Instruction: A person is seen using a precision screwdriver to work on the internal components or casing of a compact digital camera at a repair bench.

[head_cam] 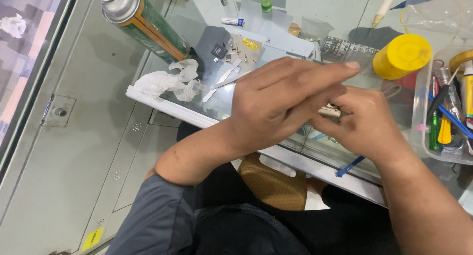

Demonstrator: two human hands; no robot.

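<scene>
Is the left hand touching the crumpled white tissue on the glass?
Apart. The head view shows bare glass between the left hand and the crumpled white tissue.

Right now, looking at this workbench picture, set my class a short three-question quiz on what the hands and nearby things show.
1. True or false: the left hand lies over the right hand.
2. What colour is the round lid beyond the hands?
3. Which lies nearest the crumpled tissue: A spray can, B clear tool box, C blue tool?

Key: 1 true. 2 yellow. 3 A. A small metal part shows between the hands; neither hand's grip on it is clear.
</scene>
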